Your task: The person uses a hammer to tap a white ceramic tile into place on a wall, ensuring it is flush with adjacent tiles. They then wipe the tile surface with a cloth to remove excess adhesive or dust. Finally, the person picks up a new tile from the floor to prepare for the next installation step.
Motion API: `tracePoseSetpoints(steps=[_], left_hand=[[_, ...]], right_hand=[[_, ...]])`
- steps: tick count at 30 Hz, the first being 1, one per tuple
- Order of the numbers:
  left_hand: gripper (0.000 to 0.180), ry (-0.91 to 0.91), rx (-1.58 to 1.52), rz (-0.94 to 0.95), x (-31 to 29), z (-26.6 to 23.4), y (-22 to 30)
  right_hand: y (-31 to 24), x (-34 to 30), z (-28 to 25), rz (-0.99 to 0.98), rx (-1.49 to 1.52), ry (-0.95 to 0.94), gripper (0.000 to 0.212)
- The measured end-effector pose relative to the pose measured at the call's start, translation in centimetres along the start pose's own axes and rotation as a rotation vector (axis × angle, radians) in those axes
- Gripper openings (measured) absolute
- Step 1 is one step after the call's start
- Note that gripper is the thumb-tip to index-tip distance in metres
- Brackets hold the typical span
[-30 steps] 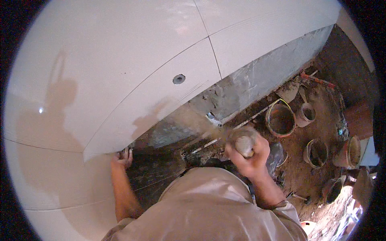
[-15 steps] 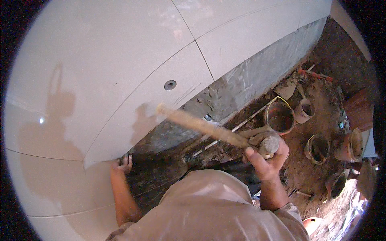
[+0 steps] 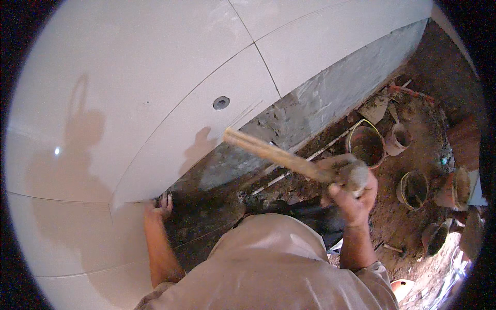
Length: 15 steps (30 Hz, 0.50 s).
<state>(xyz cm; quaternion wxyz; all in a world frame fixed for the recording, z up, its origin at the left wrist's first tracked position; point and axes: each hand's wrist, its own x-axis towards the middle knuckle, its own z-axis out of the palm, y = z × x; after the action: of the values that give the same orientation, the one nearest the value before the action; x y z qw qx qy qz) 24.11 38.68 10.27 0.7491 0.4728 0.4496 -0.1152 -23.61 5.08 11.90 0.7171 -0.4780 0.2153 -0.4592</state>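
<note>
Right hand [image 3: 356,204] gripping a wooden-handled mallet [image 3: 293,163] by its head; left hand [image 3: 160,207] at the wall tile's [image 3: 191,118] lower edge, finger closure indeterminate.

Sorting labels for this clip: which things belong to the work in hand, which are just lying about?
In use:
wooden-handled tool, held in the right hand
pale tile, left hand at its edge

Apparently just lying about:
yellow-edged bucket
smaller pail beside it
red bar
</note>
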Motion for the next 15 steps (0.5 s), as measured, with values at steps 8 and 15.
tracePoseSetpoints(steps=[8,15], left_hand=[[0.037,0.000,-0.007,-0.043,0.5,1.0,-0.7],[0.036,-0.022,-0.015,-0.097,6.3,-0.7,2.5]], right_hand=[[4.1,0.4,2.3,-0.097,-0.272,-0.224,0.017],[2.8,-0.4,1.7,-0.336,-0.330,0.037,0.019]])
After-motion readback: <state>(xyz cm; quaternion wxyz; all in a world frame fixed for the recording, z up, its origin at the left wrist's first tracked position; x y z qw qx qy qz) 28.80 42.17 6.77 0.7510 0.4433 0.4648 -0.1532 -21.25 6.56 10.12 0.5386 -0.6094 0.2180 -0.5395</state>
